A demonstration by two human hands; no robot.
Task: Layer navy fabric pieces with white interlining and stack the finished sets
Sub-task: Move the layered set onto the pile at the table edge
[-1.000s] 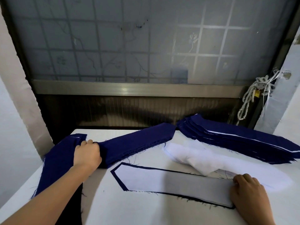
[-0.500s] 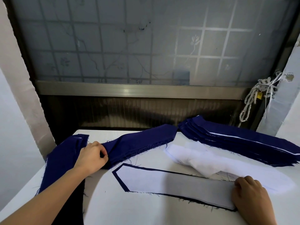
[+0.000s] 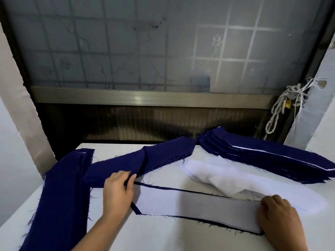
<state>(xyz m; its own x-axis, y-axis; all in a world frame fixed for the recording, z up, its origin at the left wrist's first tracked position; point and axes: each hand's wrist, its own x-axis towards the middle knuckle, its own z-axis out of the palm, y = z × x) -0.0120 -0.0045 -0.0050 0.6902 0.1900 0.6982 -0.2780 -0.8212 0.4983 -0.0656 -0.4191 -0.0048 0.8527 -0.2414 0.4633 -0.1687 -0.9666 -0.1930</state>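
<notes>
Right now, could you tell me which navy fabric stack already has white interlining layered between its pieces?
The fanned navy fabric stack at the far right: thin white edges show between its layers. The navy pile under the left hand shows none.

From my end it's mostly two colours: the fabric strips [image 3: 141,163] and the stacked sets [image 3: 262,160] are deep navy, with thin white edges peeking out of the stack. The interlining pile [image 3: 226,176] is plain white, and the piece on the table [image 3: 195,209] looks white going greyish in shadow, rimmed in navy. White table [image 3: 163,238], frosted grey-blue window [image 3: 126,51] with a grid and faint floral pattern.
</notes>
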